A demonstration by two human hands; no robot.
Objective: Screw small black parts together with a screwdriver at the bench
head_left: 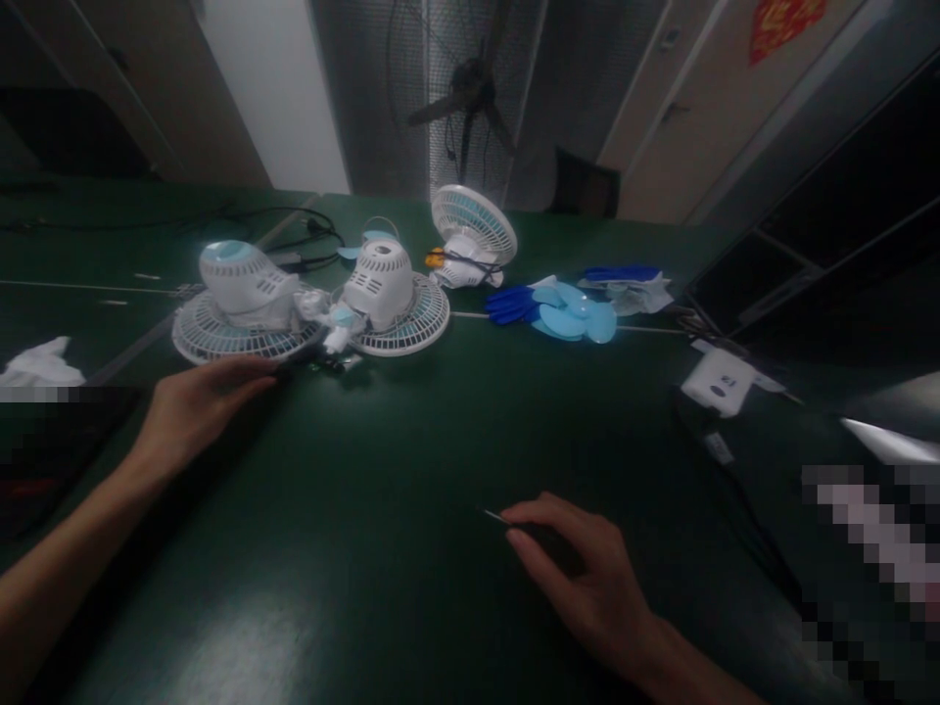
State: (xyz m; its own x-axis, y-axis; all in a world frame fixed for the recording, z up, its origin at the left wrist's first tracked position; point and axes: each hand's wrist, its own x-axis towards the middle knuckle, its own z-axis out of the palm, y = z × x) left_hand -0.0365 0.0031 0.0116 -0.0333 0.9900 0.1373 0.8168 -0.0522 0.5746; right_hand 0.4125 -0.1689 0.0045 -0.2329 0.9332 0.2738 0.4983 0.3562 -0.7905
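Note:
My right hand (580, 568) is over the front of the green table, thumb and forefinger pinching a thin metal rod (495, 516). The rod's pale tip points left; its other end is hidden in the fingers. My left hand (202, 397) reaches to the front rim of a white fan (250, 294) lying grille down at the left. Its thumb and fingers come together by a small dark thing too dim to name. Beside that fan lies a second white fan (382, 289), also grille down. Small dark and metallic parts (334, 364) lie in front of them.
Behind stands a smaller white fan (470, 235) with a tilted head. Light-blue fan blades (577, 313) lie beside blue gloves (510, 305). At right are a white box (720, 382) and a dark cable (741, 499); white tissue (44, 364) lies at left.

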